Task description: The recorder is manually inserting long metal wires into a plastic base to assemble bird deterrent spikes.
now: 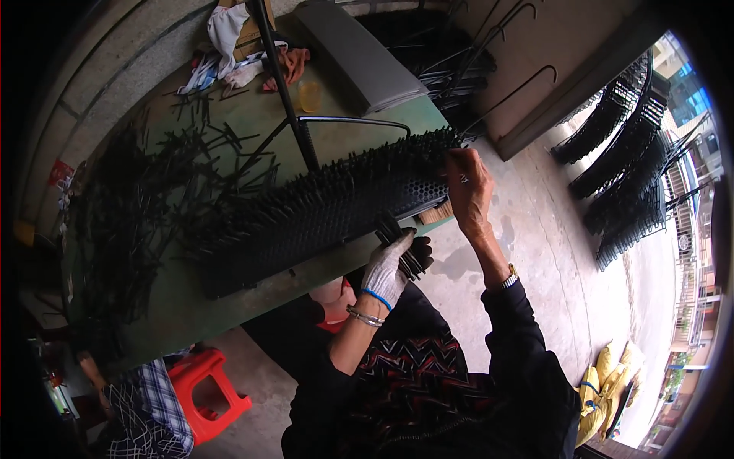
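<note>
A long black perforated panel (321, 222) lies slantwise on the green table, its far side crowded with short black sticks (336, 172) standing up from it. In a white glove with dark fingertips, my left hand (390, 264) grips a bundle of black sticks (409, 260) below the panel's near edge. My bare right hand (468, 183) is at the panel's right end, fingers pinched together beside the last standing sticks. What those fingers hold, if anything, is hidden. A black metal frame (306, 145) rises behind the panel.
Loose black sticks (145, 206) heap over the left of the green table (176, 310). A grey sheet (363, 57), rags (287, 65) and a yellowish cup (310, 96) lie at the back. A red stool (206, 390) stands lower left. Black racks (619, 153) and yellow sacks (608, 386) are at right.
</note>
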A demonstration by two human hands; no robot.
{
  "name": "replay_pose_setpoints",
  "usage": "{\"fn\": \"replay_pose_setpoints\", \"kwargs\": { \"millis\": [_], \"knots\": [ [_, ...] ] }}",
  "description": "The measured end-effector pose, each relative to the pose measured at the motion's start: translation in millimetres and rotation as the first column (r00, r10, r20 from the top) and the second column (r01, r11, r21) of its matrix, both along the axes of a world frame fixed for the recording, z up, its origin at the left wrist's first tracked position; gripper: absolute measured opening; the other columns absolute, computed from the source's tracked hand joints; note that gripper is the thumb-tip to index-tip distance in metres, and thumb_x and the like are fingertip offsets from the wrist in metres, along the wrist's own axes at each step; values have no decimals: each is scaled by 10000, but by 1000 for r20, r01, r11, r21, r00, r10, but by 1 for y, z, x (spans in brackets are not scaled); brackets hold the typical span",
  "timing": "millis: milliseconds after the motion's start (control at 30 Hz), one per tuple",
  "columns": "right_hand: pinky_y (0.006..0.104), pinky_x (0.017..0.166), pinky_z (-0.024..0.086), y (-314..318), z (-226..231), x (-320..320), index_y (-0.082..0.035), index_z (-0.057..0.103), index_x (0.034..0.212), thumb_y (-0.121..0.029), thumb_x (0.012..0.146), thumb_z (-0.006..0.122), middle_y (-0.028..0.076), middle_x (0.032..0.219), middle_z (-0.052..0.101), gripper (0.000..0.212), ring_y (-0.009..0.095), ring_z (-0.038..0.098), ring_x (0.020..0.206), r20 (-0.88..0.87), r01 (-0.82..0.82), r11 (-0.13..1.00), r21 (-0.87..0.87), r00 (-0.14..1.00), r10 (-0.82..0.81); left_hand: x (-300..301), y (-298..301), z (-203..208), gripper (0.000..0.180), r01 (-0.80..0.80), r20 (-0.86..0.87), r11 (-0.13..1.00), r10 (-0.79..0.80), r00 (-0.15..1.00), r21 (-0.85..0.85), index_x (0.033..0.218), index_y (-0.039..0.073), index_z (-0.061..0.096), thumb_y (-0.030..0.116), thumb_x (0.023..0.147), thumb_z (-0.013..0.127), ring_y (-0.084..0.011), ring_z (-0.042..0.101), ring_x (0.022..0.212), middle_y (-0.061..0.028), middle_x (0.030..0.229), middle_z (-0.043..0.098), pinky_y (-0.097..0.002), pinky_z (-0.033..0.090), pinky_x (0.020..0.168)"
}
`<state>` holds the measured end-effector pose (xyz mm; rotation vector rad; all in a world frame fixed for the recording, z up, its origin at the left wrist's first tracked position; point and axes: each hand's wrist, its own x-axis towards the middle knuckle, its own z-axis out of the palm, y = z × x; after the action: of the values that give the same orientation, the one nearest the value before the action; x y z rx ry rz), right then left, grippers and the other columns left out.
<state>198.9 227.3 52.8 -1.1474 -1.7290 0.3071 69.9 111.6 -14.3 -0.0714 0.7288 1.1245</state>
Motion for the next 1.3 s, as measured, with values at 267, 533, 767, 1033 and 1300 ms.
{"fn": "replay_pose_setpoints", "kwargs": {
  "millis": [267,533,767,1033,1300],
  "knots": [
    [321,597,499,3,-3,-6,-25,574,947,-13,856,608,120,781,603,98,233,649,690,29,7,1000,-10,1000,-7,-1,-6,4,217,-62,-31,998,62,998,-17,1088,71,598,222,934,575,-276,667,850,-140,925,660,-467,578,740],
    [352,614,497,6,4,-5,-26,569,941,-15,855,595,127,792,605,91,276,643,686,105,-42,998,-36,993,46,-1,-8,6,189,-91,-34,994,90,995,-51,1026,66,604,228,929,590,-248,659,763,-124,884,657,-429,586,678],
    [279,579,500,24,7,4,-2,579,976,-20,883,580,112,785,613,95,177,656,667,259,-199,980,-2,946,193,-4,-9,15,202,-82,-141,996,77,987,-31,994,52,623,231,900,637,-166,591,530,-120,782,668,-306,535,495],
    [300,620,504,23,9,2,-18,597,960,-19,860,584,116,843,610,101,195,646,681,234,-167,973,-158,951,201,-8,-9,16,202,-79,-126,996,74,989,-32,1011,68,614,237,903,633,-144,579,521,-113,810,683,-271,504,467],
    [338,669,490,22,11,-3,-82,634,936,-85,826,628,73,874,585,110,258,605,797,460,-168,986,-24,873,160,-5,-9,11,204,-84,-124,995,77,989,-57,1025,59,607,228,910,620,-176,638,638,-127,850,682,-304,547,543]
  ]
}}
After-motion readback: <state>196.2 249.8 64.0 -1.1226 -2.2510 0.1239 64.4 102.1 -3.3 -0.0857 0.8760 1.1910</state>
